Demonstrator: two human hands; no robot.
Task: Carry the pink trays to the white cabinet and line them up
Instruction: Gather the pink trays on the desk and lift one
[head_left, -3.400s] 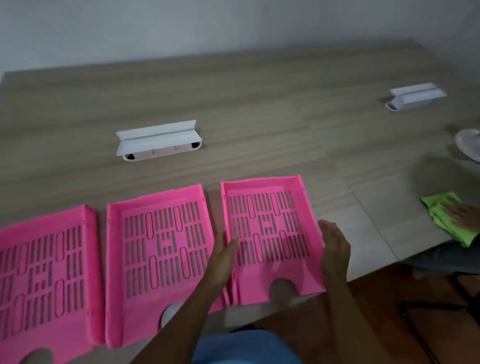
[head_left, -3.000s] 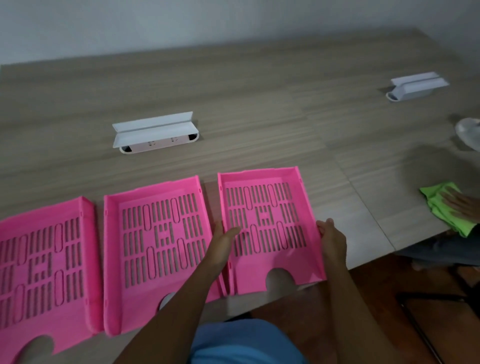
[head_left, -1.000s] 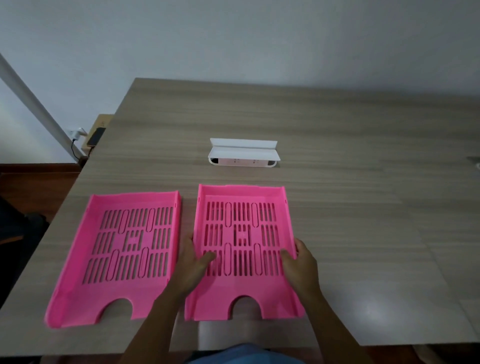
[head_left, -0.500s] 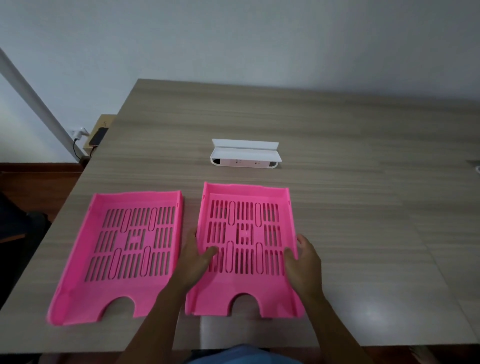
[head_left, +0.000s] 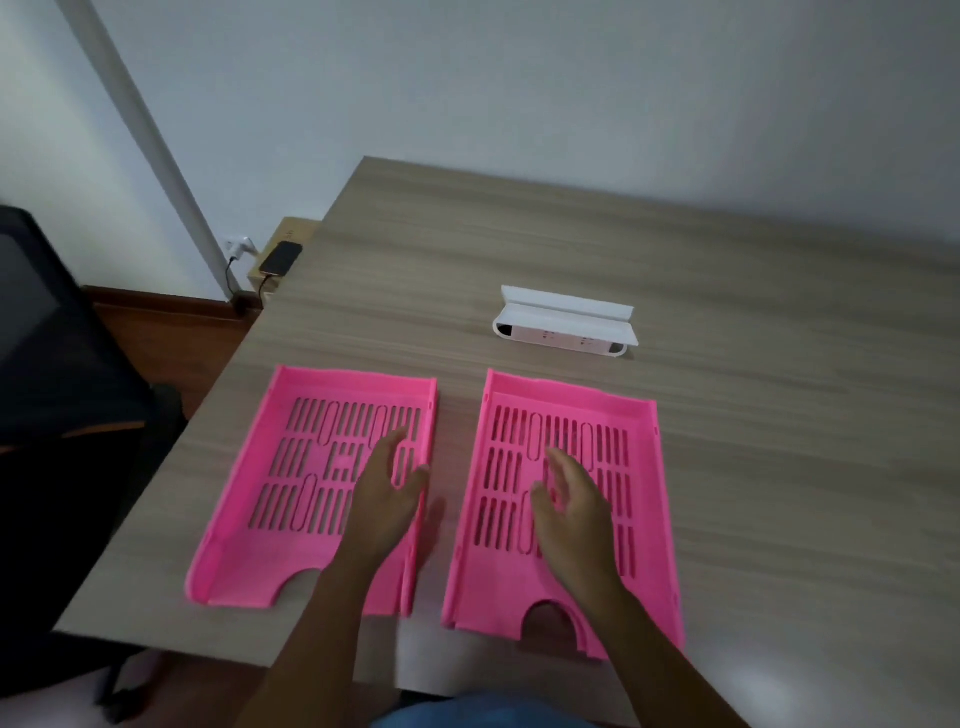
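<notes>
**Open hands over two pink trays**

Neither grip holds anything: the left hand (head_left: 387, 499) spreads above the left tray (head_left: 291, 483), the right hand (head_left: 574, 512) above the right tray (head_left: 639, 467). Both slotted plastic trays lie flat near the wood-grain bench (head_left: 779, 467) front edge, a bare strip between them. A white socket box (head_left: 566, 323) sits behind; no readable writing.

L hand (head_left: 387, 499) & R hand (head_left: 569, 506) both open, palms down, fingers spread, holding nothing
</notes>
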